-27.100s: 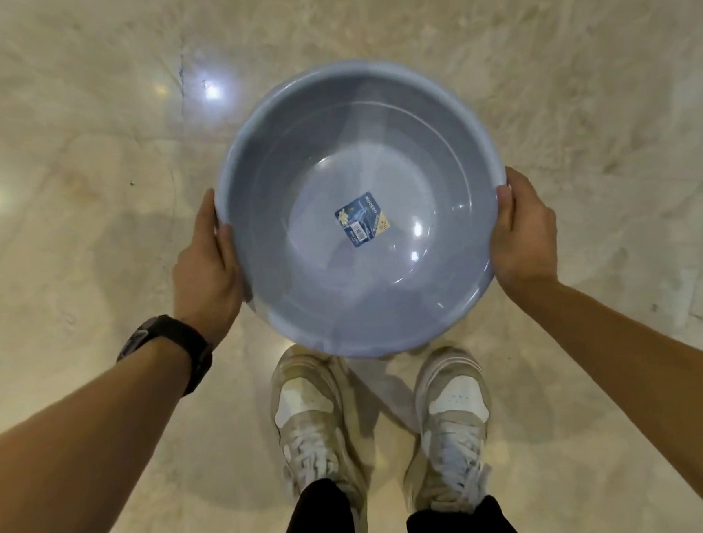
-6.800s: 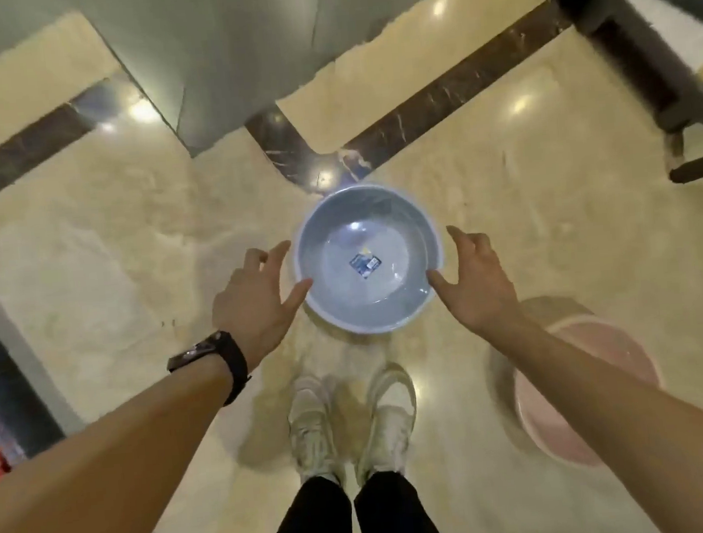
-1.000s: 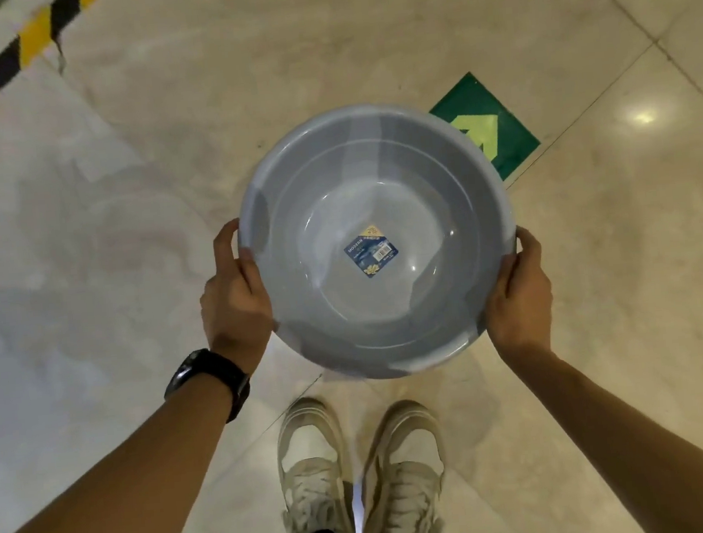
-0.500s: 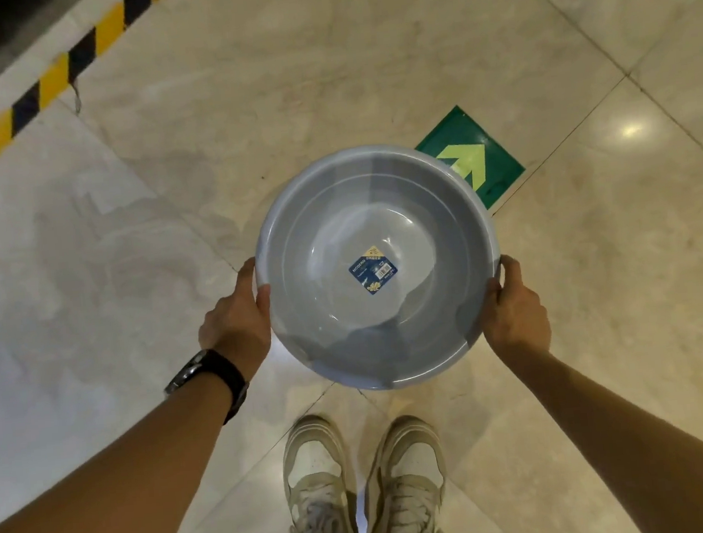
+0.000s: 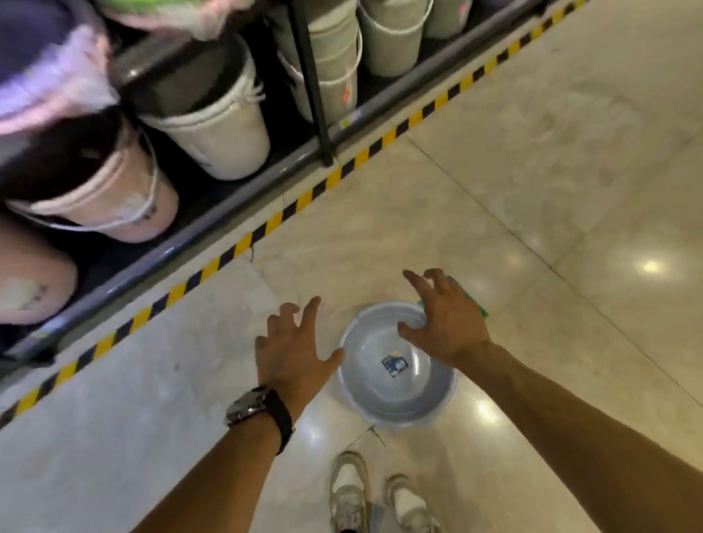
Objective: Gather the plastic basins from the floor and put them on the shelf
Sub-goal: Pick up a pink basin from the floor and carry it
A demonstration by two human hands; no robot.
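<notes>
The grey plastic basin (image 5: 396, 383) sits mouth-up on the floor (image 5: 545, 164), just ahead of the person's shoes and out from the striped tape (image 5: 293, 205) edging the shelf (image 5: 194, 237). The left hand (image 5: 291, 350) and right hand (image 5: 448, 321) hover spread wide and hold nothing. They flank the rim, probably (judging by their spacing) for a two-sided lift.
</notes>
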